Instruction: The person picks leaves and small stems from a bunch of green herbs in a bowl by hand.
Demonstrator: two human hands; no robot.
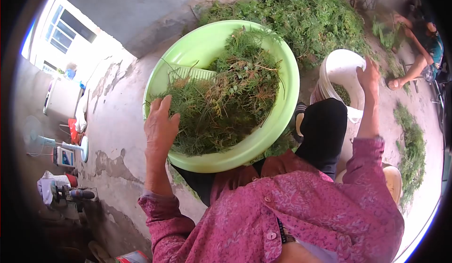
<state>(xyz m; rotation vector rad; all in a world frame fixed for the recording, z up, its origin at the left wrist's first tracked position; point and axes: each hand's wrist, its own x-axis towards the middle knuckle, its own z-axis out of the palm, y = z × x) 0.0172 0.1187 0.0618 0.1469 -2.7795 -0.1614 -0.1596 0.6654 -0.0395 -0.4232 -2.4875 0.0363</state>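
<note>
A light green basin point(225, 165) sits tilted over my lap, heaped with green and brown evergreen sprigs point(230, 98). A pale slotted piece point(190, 73) pokes out of the heap at its back left. My left hand point(161, 124) lies at the basin's left side, fingertips at the sprigs and thumb apart from the fingers. Off to the right, my right hand point(369, 80) reaches over the edge of a white bucket point(333, 67), fingers apart and nothing visible in them. Small green pieces point(341, 93) lie in the bucket's bottom.
A large pile of green branches point(301, 20) lies against the back wall. More branches point(411, 152) are on the ground at right. Another person point(419, 46) sits at the far right. A fan point(61, 143) stands at left, and a tan container point(391, 184) is by my right side.
</note>
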